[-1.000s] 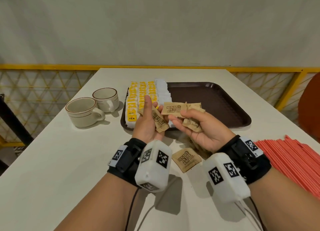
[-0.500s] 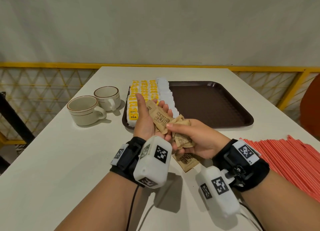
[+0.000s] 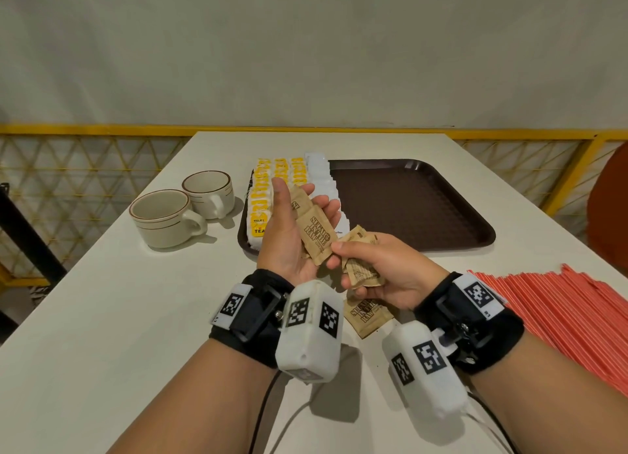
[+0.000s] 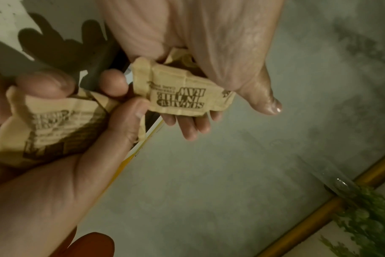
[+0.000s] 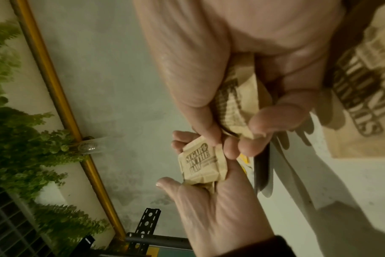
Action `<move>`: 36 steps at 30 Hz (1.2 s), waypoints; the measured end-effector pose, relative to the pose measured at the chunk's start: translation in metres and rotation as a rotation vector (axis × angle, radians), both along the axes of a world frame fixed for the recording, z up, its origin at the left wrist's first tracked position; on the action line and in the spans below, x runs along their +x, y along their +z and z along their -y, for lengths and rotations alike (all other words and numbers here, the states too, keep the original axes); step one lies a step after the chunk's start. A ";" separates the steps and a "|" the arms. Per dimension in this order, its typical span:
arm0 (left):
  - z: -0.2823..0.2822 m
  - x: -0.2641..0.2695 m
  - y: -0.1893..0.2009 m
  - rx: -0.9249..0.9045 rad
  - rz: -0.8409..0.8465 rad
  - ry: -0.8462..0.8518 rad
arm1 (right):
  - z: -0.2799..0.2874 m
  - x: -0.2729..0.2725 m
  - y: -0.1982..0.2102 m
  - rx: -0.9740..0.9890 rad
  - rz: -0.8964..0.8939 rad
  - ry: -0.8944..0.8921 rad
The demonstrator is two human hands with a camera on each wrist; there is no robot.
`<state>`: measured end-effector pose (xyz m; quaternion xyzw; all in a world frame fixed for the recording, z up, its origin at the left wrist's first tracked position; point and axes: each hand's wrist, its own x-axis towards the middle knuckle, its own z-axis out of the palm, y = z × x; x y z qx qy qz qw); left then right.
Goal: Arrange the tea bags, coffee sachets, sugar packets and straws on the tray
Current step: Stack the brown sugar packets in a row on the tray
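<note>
Over the white table's near edge, both hands work the brown paper sugar packets (image 3: 316, 236): left hand (image 3: 289, 239) lies palm-up, fingers relaxed, as a shelf w/ a small stack lying on it, prob. to square them up before placing. Right hand (image 3: 384, 270) clutches a crumpled bunch, thumb & forefinger feeding one across. One packet (image 3: 367, 316) lies on the table below. Dark brown plastic tray (image 3: 418, 205) beyond holds yellow tea bags (image 3: 272, 185) & white sachets (image 3: 323, 178); red straws (image 3: 560, 307) wait at right.

Sugar packets (image 3: 316, 237): matt brown paper, creased. Tray (image 3: 407, 202): dark plastic, textured base, smooth rim. Cups (image 3: 163, 215): glossy ceramic. Table (image 3: 102, 317): smooth, matt. Straws (image 3: 560, 304): red, smooth.
</note>
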<state>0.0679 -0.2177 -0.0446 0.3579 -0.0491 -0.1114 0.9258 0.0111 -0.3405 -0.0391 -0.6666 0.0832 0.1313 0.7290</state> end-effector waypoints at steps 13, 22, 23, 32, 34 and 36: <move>0.006 -0.011 0.000 0.167 0.024 -0.158 | 0.000 0.003 -0.001 0.131 -0.040 -0.098; 0.004 -0.017 -0.001 0.156 0.125 -0.156 | 0.001 0.004 0.000 0.192 -0.032 -0.134; 0.004 -0.017 -0.001 0.154 0.126 -0.156 | 0.001 0.004 0.000 0.203 -0.032 -0.144; 0.006 -0.012 -0.003 0.124 0.021 -0.094 | 0.001 0.004 -0.001 0.180 -0.015 -0.110; 0.004 -0.007 -0.002 0.085 -0.055 -0.058 | 0.001 0.004 -0.001 0.191 -0.010 -0.102; -0.001 -0.001 -0.003 0.095 -0.089 -0.028 | 0.001 0.004 0.001 0.243 -0.006 -0.112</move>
